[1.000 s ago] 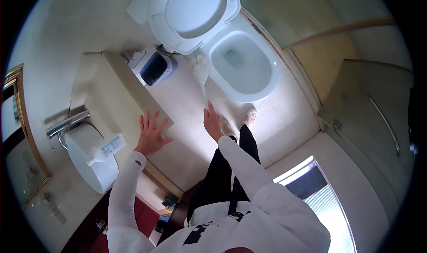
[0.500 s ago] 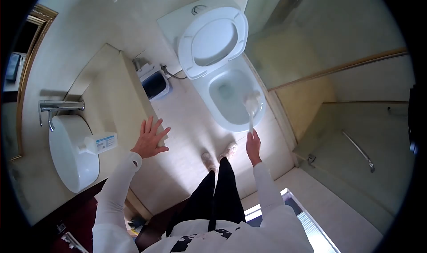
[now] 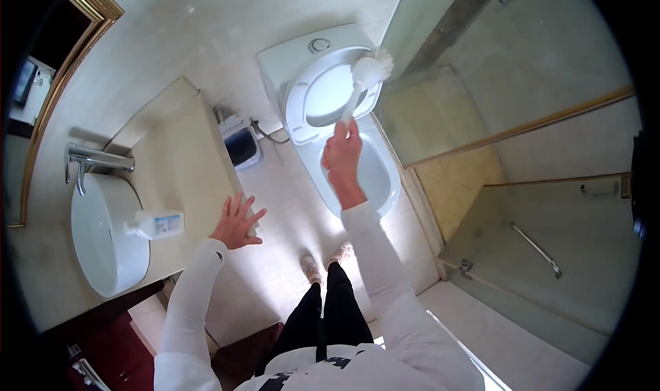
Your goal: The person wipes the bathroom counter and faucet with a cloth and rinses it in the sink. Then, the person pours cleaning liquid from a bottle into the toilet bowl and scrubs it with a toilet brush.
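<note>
A white toilet brush (image 3: 368, 73) is raised in front of the upright toilet lid and seat (image 3: 302, 109), bristles pointing up and to the right. My right hand (image 3: 344, 158) is closed around its handle, above the toilet bowl (image 3: 385, 178), and hides part of the bowl. Fingers spread, my left hand (image 3: 237, 222) is at the front edge of the beige counter (image 3: 180, 154). Left of that hand, a white bottle with a blue label (image 3: 165, 224) lies at the rim of the washbasin (image 3: 110, 246).
A chrome tap (image 3: 103, 158) stands behind the basin. On the floor between counter and toilet sits a small bin with a dark opening (image 3: 242, 147). Glass shower panels (image 3: 550, 253) border the right side. A gold-framed mirror (image 3: 75, 61) hangs at the left.
My right hand has lifted the toilet brush out of the bowl, up to the raised lid. My left hand stays spread at the counter edge.
</note>
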Demonstrator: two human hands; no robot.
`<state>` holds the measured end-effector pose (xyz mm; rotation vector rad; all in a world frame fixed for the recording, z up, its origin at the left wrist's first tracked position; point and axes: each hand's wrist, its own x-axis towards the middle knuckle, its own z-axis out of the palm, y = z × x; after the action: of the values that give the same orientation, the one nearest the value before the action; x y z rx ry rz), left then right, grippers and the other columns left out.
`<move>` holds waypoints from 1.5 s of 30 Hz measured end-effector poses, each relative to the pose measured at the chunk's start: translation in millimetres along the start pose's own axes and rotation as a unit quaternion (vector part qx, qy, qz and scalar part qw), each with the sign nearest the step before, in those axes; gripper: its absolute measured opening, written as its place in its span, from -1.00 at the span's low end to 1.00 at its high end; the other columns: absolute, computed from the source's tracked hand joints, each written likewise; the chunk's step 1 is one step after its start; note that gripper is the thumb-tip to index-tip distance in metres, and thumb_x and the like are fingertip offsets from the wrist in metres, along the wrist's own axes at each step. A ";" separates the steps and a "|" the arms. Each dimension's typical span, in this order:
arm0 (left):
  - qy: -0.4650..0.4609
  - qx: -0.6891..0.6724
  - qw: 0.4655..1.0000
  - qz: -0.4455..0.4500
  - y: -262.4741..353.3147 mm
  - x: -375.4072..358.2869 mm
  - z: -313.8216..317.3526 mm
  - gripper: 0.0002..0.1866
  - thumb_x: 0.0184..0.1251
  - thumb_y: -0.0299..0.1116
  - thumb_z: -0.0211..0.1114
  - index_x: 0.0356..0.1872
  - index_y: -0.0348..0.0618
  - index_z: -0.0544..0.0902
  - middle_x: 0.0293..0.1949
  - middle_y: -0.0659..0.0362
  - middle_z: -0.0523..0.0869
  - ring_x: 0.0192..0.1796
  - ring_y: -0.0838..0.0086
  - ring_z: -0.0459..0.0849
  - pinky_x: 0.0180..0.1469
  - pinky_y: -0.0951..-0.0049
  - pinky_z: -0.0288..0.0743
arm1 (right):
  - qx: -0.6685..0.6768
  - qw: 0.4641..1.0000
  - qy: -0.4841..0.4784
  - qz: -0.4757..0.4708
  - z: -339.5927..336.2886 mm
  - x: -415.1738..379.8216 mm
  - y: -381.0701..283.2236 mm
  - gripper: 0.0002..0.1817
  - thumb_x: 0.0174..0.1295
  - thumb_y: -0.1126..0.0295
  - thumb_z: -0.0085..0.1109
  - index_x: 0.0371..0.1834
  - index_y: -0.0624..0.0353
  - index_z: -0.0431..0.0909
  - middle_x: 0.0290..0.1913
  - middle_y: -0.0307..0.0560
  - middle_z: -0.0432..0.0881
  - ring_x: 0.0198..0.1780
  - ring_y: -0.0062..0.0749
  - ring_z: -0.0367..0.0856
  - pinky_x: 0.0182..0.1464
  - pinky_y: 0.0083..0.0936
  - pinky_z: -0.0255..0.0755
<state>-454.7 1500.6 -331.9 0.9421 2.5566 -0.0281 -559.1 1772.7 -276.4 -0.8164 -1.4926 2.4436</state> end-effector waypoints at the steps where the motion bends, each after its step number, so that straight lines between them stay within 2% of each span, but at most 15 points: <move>1: -0.001 -0.002 1.000 -0.002 2.3 -1.2 -0.7 -0.21 -0.05 0.22 0.25 0.26 0.24 0.27 0.33 0.01 0.05 0.39 -0.05 -0.20 0.33 -0.15 -0.28 | -0.029 0.998 -0.020 -0.054 2.3 -9.1 11.8 -0.67 0.27 0.34 -0.15 0.08 0.16 0.30 -0.72 -0.38 0.20 -0.79 -0.74 0.13 -0.81 -0.68 0.00; 4: -0.010 -0.020 1.000 -0.010 0.7 -0.9 -4.2 -0.20 -0.05 0.22 0.25 0.27 0.23 0.26 0.32 0.01 0.07 0.40 -0.05 -0.19 0.33 -0.15 -0.28 | -0.191 0.961 -0.057 -0.189 3.9 -44.1 48.5 -0.55 0.28 0.37 -0.15 0.24 0.22 0.20 -0.58 -0.36 0.25 -0.62 -0.77 0.18 -0.61 -0.71 0.10; 5: -0.004 -0.013 1.000 -0.007 0.0 -0.9 -1.3 -0.19 -0.05 0.22 0.25 0.27 0.22 0.25 0.32 0.01 0.08 0.40 -0.06 -0.19 0.33 -0.15 -0.28 | -0.239 0.952 -0.069 -0.176 2.1 -60.5 53.8 -0.53 0.27 0.39 -0.13 0.25 0.26 0.16 -0.17 0.30 0.51 -0.25 0.02 0.53 -0.22 -0.32 0.36; 6: 0.002 -0.005 1.000 -0.004 -0.6 0.6 1.3 -0.19 -0.06 0.22 0.25 0.28 0.22 0.25 0.32 0.01 0.08 0.39 -0.07 -0.18 0.33 -0.16 -0.28 | -0.295 0.925 -0.070 -0.229 -0.1 -77.2 58.7 -0.50 0.28 0.40 -0.14 0.29 0.21 0.11 -0.23 0.31 0.52 -0.31 0.11 0.54 -0.30 -0.29 0.37; 9: -0.012 0.000 1.000 -0.011 3.2 1.9 -4.2 -0.19 -0.06 0.20 0.27 0.28 0.22 0.25 0.31 0.00 0.10 0.39 -0.07 -0.17 0.33 -0.16 -0.26 | -0.272 0.941 -0.103 -0.171 -23.1 -89.3 110.4 -0.50 0.29 0.35 -0.11 0.30 0.16 0.11 -0.48 0.14 0.51 -0.53 -0.22 0.49 -0.44 -0.33 0.33; 11: -0.013 -0.002 1.000 -0.013 2.1 3.4 -5.6 -0.19 -0.06 0.19 0.27 0.27 0.21 0.25 0.31 0.00 0.09 0.39 -0.08 -0.17 0.33 -0.16 -0.27 | -0.366 0.918 -0.126 -0.085 -42.7 -86.3 132.3 -0.46 0.27 0.35 -0.09 0.33 0.09 0.08 -0.43 0.29 0.54 -0.43 0.18 0.54 -0.38 -0.15 0.38; 16: -0.027 -0.011 0.999 -0.021 3.3 2.9 -7.2 -0.19 -0.07 0.18 0.29 0.27 0.19 0.25 0.32 0.00 0.08 0.38 -0.08 -0.15 0.33 -0.16 -0.27 | -0.416 0.900 -0.127 -0.037 -107.1 -78.0 190.1 -0.48 0.26 0.29 -0.08 0.31 -0.02 0.12 -0.41 0.29 0.55 -0.41 0.20 0.53 -0.38 -0.10 0.38; 22: -0.037 -0.022 0.999 -0.022 5.1 5.5 -10.4 -0.18 -0.08 0.14 0.32 0.27 0.18 0.25 0.32 0.01 0.06 0.39 -0.07 -0.18 0.34 -0.15 -0.29 | -0.416 0.892 0.022 -0.174 -145.1 -12.1 189.2 -0.51 0.26 0.31 -0.08 0.25 0.19 0.17 -0.35 0.23 0.56 -0.41 0.12 0.53 -0.26 -0.15 0.39; 26: -0.027 -0.025 0.999 -0.024 3.5 3.7 -5.2 -0.17 -0.09 0.13 0.34 0.27 0.18 0.25 0.33 0.01 0.05 0.39 -0.06 -0.19 0.34 -0.15 -0.28 | -0.151 0.985 0.009 0.085 -132.1 70.6 100.1 -0.58 0.26 0.29 -0.10 0.17 0.21 0.30 -0.67 -0.17 0.37 -0.73 -0.52 0.28 -0.69 -0.53 0.18; 29: -0.027 -0.019 0.999 -0.021 4.5 2.8 -6.5 -0.17 -0.10 0.14 0.33 0.27 0.18 0.25 0.33 0.01 0.05 0.39 -0.06 -0.18 0.34 -0.15 -0.27 | -0.047 0.992 0.045 0.109 -105.4 69.3 49.8 -0.72 0.31 0.30 -0.15 0.03 0.10 0.36 -0.78 -0.40 0.14 -0.81 -0.71 0.12 -0.87 -0.68 -0.02; 36: -0.045 -0.002 0.999 -0.029 7.9 5.7 -12.4 -0.16 -0.09 0.16 0.32 0.28 0.18 0.23 0.32 0.00 0.07 0.39 -0.07 -0.15 0.34 -0.15 -0.26 | -0.061 0.993 -0.052 -0.086 -40.2 1.5 22.9 -0.60 0.30 0.35 -0.10 0.21 0.16 0.27 -0.68 -0.49 0.18 -0.72 -0.86 0.11 -0.75 -0.76 -0.03; 39: -0.049 0.007 0.998 -0.032 6.8 6.1 -8.1 -0.15 -0.09 0.17 0.31 0.28 0.18 0.22 0.32 0.00 0.07 0.39 -0.06 -0.14 0.34 -0.15 -0.26 | -0.221 0.952 -0.092 -0.193 -40.0 -25.4 72.8 -0.53 0.29 0.39 -0.10 0.26 0.28 0.19 -0.14 0.05 0.54 -0.27 -0.36 0.50 -0.20 -0.55 0.38; 40: -0.051 0.005 0.998 -0.032 7.0 6.8 -7.7 -0.15 -0.09 0.17 0.31 0.28 0.18 0.22 0.32 0.00 0.07 0.39 -0.06 -0.14 0.34 -0.15 -0.26 | -0.240 0.954 -0.107 -0.148 -42.2 -39.1 87.5 -0.53 0.29 0.39 -0.11 0.27 0.28 0.18 0.07 0.24 0.43 -0.06 -0.22 0.48 -0.03 -0.49 0.33; 41: -0.050 0.010 0.998 -0.035 6.7 7.0 -8.3 -0.16 -0.09 0.17 0.31 0.28 0.18 0.23 0.32 0.00 0.08 0.39 -0.06 -0.14 0.34 -0.15 -0.25 | -0.238 0.942 -0.116 -0.205 -40.9 -51.6 96.8 -0.51 0.29 0.39 -0.09 0.28 0.28 0.16 -0.22 -0.08 0.50 -0.41 -0.61 0.34 -0.36 -0.64 0.32; 45: -0.050 0.010 0.998 -0.041 8.7 6.3 -11.2 -0.16 -0.09 0.17 0.31 0.27 0.17 0.24 0.31 0.00 0.09 0.39 -0.04 -0.12 0.33 -0.14 -0.21 | -0.254 0.950 -0.160 -0.092 -64.1 -67.7 129.9 -0.51 0.28 0.39 -0.07 0.28 0.21 0.17 0.01 0.08 0.49 -0.22 -0.36 0.51 -0.15 -0.53 0.37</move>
<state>-457.8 1513.0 -323.0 0.8225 2.5041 -0.1219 -450.5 1731.4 -386.2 -0.3260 -2.2563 2.1504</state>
